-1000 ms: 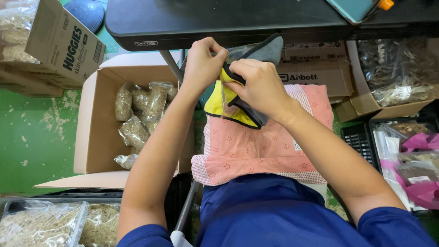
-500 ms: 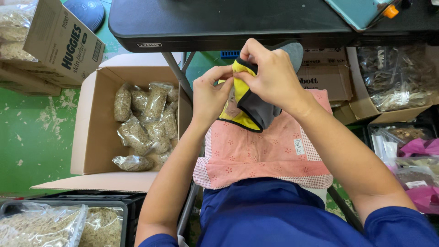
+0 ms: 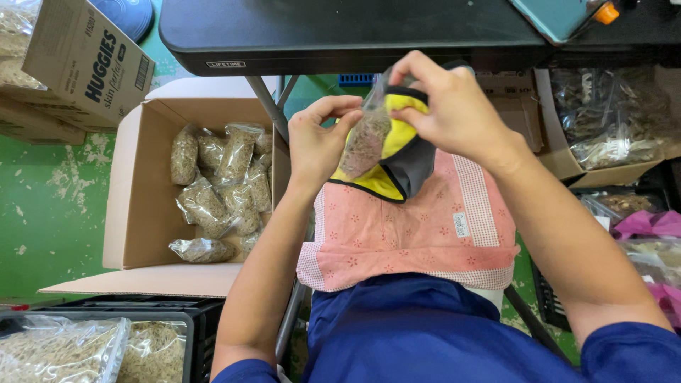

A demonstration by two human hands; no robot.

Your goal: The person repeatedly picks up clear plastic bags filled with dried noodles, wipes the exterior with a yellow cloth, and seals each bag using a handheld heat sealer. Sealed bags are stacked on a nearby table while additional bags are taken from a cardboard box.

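Observation:
Both my hands are raised above my lap, just below the edge of a black table (image 3: 340, 32). My left hand (image 3: 319, 138) pinches a small clear plastic bag of grey-brown grain (image 3: 365, 142) by its side. My right hand (image 3: 447, 106) grips the top of that bag together with a yellow and dark grey fabric pouch (image 3: 401, 159), and the bag's lower part sits against the pouch's yellow lining. Under the pouch a pink patterned cloth (image 3: 411, 234) is spread over my lap.
An open cardboard box (image 3: 142, 213) holding several filled clear bags (image 3: 220, 184) stands on the green floor to my left. A black crate with bagged grain (image 3: 92, 347) is at bottom left. Boxes of bagged goods (image 3: 610, 128) sit at right, pink bags (image 3: 649, 227) below them.
Both hands rose toward the table edge. A clear bag of grain, unseen earlier, now shows at the pouch's mouth between my hands.

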